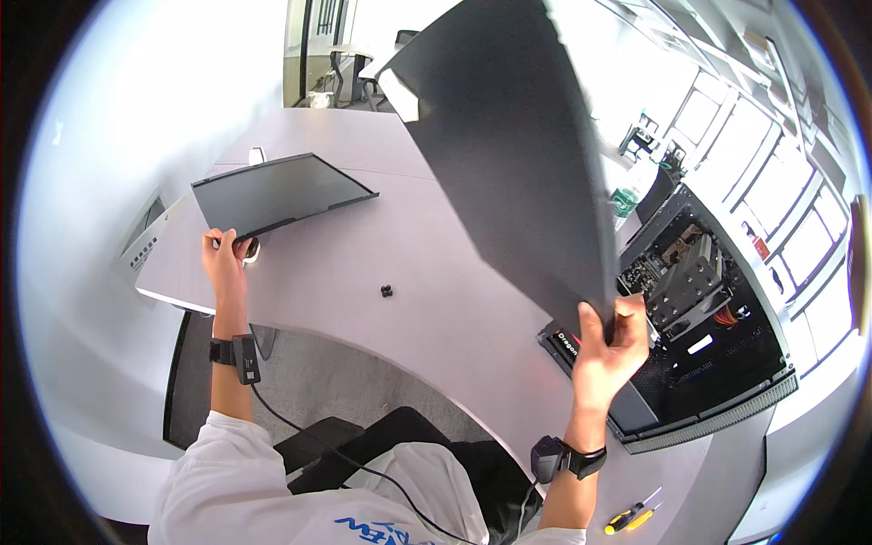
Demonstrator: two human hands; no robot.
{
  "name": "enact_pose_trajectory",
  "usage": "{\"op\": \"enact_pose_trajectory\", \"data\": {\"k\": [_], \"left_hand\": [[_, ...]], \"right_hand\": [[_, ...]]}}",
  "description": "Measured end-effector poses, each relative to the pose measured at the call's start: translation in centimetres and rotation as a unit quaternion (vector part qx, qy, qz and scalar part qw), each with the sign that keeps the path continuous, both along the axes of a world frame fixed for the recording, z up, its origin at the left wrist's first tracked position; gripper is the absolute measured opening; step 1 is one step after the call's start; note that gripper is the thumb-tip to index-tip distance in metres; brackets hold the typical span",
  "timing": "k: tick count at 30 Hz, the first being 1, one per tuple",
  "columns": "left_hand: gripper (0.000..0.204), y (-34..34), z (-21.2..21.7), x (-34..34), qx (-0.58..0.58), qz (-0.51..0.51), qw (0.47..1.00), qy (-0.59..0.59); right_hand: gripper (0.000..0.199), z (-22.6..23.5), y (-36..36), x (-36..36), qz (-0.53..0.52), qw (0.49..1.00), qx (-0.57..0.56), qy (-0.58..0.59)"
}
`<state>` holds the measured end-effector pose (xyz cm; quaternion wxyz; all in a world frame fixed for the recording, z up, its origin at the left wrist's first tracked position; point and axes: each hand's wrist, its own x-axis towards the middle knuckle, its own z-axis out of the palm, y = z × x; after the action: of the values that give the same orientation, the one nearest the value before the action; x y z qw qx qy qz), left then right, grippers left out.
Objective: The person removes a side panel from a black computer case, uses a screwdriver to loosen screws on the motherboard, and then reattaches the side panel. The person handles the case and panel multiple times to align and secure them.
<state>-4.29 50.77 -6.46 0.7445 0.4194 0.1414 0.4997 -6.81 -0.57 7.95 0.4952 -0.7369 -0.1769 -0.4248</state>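
My right hand (pixel 610 350) is closed on the lower edge of a large flat black computer side panel (pixel 509 136). The panel is held up off the table and tilted, its upper end running out of view. At the left, my left hand (pixel 225 254) pinches the near corner of a second dark grey panel (pixel 282 193) with a black rim. That panel is tilted over the table. Beside my right hand lies an open black computer case (pixel 727 336), its inside showing a grey finned part (pixel 686 282) and cables. Several small black pieces (pixel 386 291) sit mid-table.
Two yellow-and-black screwdrivers (pixel 627 520) lie at the table's near right. A bottle with a green label (pixel 625 195) stands beyond the case. The light table (pixel 436 309) has a curved front edge. A wall (pixel 136 118) borders the left, and chairs stand at the back.
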Motion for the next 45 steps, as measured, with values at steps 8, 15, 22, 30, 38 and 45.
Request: {"op": "enact_pose_trajectory", "data": {"k": [8,15,22,30,38,45], "left_hand": [[0.032,-0.4,-0.4,0.5,0.009,-0.111,0.986,0.122],[0.044,-1.1,-1.1,-0.2,0.063,-0.164,0.971,0.161],[0.052,-1.5,-0.4,-1.0,0.013,-0.177,0.956,0.234],[0.069,-1.5,-1.2,-2.1,0.343,-0.029,0.897,0.276],[0.057,-15.8,10.2,-3.9,0.282,-0.186,0.941,0.029],[0.047,-24.6,13.0,-1.1,0.323,-0.391,0.862,0.029]], "right_hand": [[0.027,-0.8,-3.8,-2.0,0.095,0.962,0.256,0.025],[0.027,-2.8,-6.9,-3.9,0.130,0.942,0.309,0.028],[0.045,-5.3,-9.0,-5.1,0.170,0.898,0.406,0.018],[0.040,-6.2,-8.5,-7.6,0.187,0.873,0.449,-0.021],[0.027,-6.6,-7.1,-9.8,0.174,0.905,0.387,-0.036],[0.029,-6.3,-4.8,-12.9,0.110,0.932,0.345,0.003]]}}
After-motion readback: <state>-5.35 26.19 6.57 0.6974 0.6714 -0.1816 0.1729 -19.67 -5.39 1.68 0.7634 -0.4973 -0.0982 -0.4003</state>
